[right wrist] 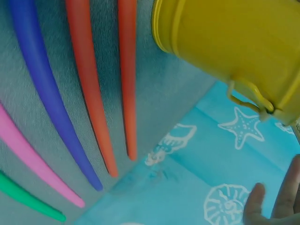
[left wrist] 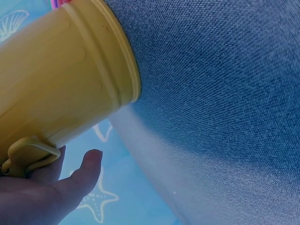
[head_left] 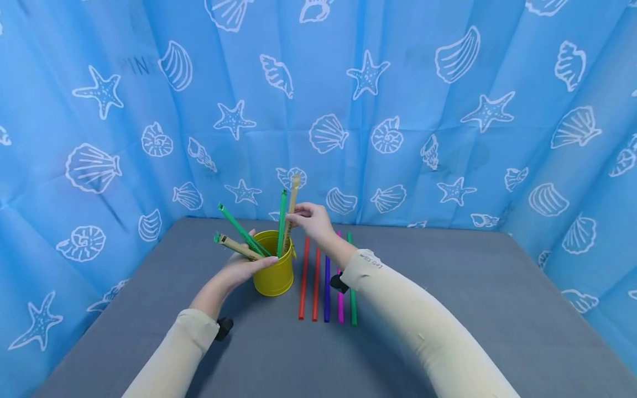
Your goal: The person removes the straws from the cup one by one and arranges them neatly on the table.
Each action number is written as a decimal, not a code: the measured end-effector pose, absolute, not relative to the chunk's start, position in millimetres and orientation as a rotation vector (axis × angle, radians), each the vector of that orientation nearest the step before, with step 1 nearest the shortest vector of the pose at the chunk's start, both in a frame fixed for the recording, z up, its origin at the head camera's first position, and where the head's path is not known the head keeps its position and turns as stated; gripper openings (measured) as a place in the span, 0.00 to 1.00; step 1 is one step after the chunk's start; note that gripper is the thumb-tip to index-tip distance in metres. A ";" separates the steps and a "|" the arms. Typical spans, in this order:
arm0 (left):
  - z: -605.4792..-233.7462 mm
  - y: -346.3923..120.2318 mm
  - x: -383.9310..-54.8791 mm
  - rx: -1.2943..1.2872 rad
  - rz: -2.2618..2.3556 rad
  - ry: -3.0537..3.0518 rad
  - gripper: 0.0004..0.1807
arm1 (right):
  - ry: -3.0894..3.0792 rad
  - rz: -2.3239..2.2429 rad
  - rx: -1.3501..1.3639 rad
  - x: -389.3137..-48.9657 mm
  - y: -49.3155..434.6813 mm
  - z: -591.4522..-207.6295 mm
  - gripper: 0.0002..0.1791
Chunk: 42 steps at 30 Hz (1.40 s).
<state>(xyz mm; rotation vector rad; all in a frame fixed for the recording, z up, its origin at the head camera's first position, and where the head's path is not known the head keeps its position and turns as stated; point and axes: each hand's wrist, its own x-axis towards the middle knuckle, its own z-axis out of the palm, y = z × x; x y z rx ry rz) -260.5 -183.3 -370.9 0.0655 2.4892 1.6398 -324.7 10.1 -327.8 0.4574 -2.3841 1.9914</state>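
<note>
A yellow bucket (head_left: 275, 280) stands upright with several sticks leaning in it. My left hand (head_left: 244, 268) holds the bucket at its left side, thumb along the front rim; in the left wrist view its fingers lie by the bucket's handle bracket (left wrist: 35, 157). Between thumb and forefinger, my right hand (head_left: 312, 221) pinches a tan stick (head_left: 293, 199) with dark print, its lower end inside the bucket. Beside it a green stick (head_left: 282, 221) stands nearly upright. Another green stick (head_left: 239, 226) and a second tan stick (head_left: 239, 246) lean left over the rim.
Right of the bucket, on the grey table (head_left: 473, 287), lies a row of separate sticks: two red ones (head_left: 303, 287), a blue one (head_left: 327, 293), a pink one (head_left: 340, 309) and a green one (head_left: 353, 307). A blue shell-patterned curtain (head_left: 298, 110) hangs behind.
</note>
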 end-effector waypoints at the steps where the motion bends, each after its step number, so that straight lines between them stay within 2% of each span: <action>1: -371.6 -182.9 -260.3 0.065 1.642 2.487 0.54 | -2.375 1.989 0.456 -324.2 12.9 -326.2 0.14; 10: -370.7 -181.0 -258.6 0.033 1.670 2.475 0.54 | -2.143 2.052 0.492 -322.9 37.7 -300.5 0.13; 20: -368.7 -183.2 -256.8 0.051 1.680 2.450 0.53 | -1.843 2.087 0.460 -325.2 68.1 -276.7 0.22; 23: -368.7 -183.2 -256.6 0.033 1.663 2.460 0.54 | -1.837 2.059 0.483 -325.1 77.5 -276.9 0.23; 31: -369.0 -183.7 -256.2 0.024 1.657 2.462 0.54 | -2.032 1.923 0.564 -316.0 109.8 -289.2 0.15; 42: -369.0 -183.3 -256.2 0.042 1.654 2.465 0.53 | -2.371 1.754 0.603 -305.4 155.1 -311.9 0.23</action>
